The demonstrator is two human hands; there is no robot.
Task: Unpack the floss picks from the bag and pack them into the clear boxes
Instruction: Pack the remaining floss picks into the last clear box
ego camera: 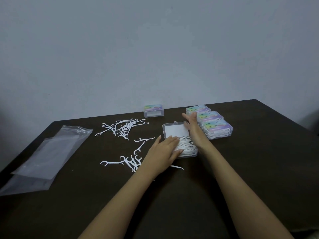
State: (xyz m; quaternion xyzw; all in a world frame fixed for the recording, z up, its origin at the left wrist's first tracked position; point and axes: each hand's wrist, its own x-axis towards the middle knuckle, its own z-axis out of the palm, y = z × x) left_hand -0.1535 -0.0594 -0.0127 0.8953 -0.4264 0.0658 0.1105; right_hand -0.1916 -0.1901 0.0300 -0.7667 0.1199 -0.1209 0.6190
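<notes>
An open clear box (187, 150) lies mid-table, filled with white floss picks, its lid (174, 130) folded back and lying flat behind it. My left hand (164, 150) presses flat on the picks at the box's left side. With straight fingers, my right hand (194, 130) rests on the lid's right edge. Loose white floss picks lie in two scatters, one at the back (123, 128) and one nearer me (133, 160). The empty clear plastic bag (48, 157) lies flat at the left.
Three closed, filled boxes with colourful labels (216, 129) sit in a row just right of my right hand. Another labelled clear box (153, 110) stands at the table's back edge near the wall. The dark table (259, 169) runs to the wall.
</notes>
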